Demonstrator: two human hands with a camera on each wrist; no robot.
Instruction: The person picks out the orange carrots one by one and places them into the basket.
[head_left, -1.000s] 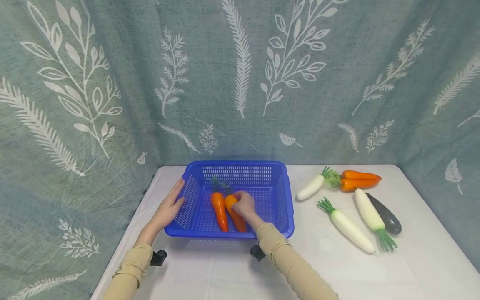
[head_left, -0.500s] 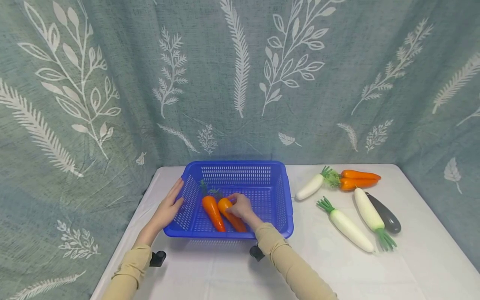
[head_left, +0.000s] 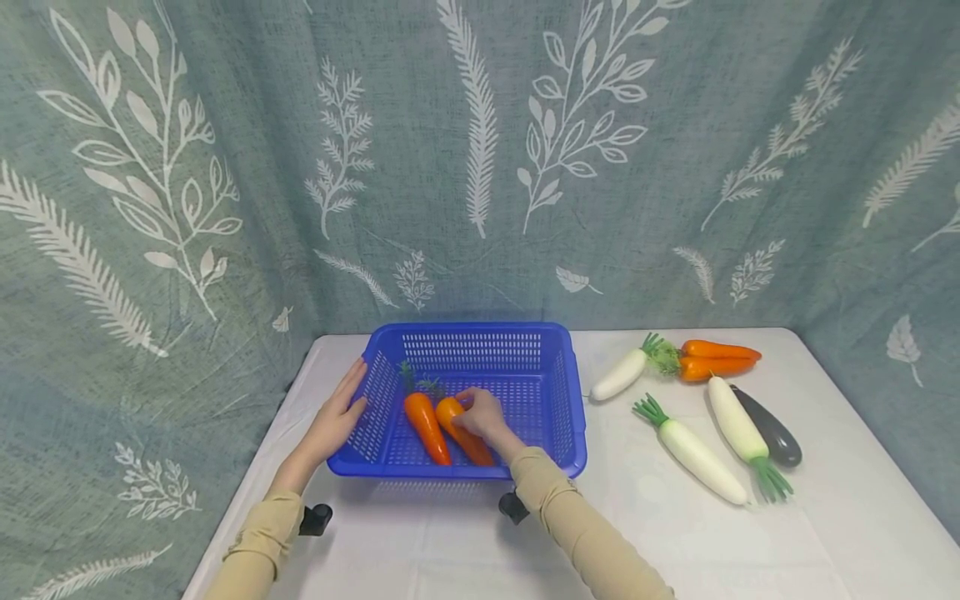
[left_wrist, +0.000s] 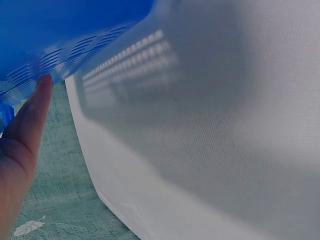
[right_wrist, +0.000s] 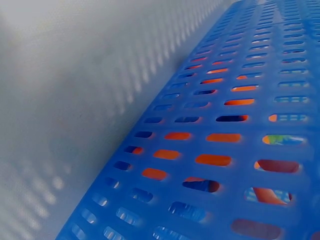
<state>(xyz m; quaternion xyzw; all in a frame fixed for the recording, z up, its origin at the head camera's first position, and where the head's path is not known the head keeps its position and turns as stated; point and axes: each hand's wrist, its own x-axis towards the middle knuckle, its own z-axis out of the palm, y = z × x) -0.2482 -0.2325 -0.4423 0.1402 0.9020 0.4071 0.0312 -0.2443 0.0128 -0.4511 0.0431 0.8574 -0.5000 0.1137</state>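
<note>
In the head view a blue slotted plastic basket (head_left: pixel 459 471) holds two orange carrots with green tops. One carrot (head_left: pixel 427 427) lies at the left; beside it is a second carrot (head_left: pixel 474 447), whose thick end my right hand (head_left: pixel 483 414) pinches between thumb and fingers. Along the outside of the basket's left wall rests my left hand (head_left: pixel 335 423), its fingers straight. The left wrist view shows its thumb touching the slotted wall (left_wrist: pixel 80 32). Through the wall's slots (right_wrist: pixel 192 145) in the right wrist view, only bits of orange show; the right hand is mostly hidden there.
Right of the basket, on a white-covered table (head_left: pixel 585 533), lie several vegetables: white radishes (head_left: pixel 705 458), two more carrots (head_left: pixel 716 367) and a dark eggplant (head_left: pixel 772 429). A patterned green curtain (head_left: pixel 465 167) hangs behind and at both sides.
Both carrots in the basket have shifted left and tilted, with my right hand moving slightly left along with the one it holds. They stay put over the last half second. My left hand stays still.
</note>
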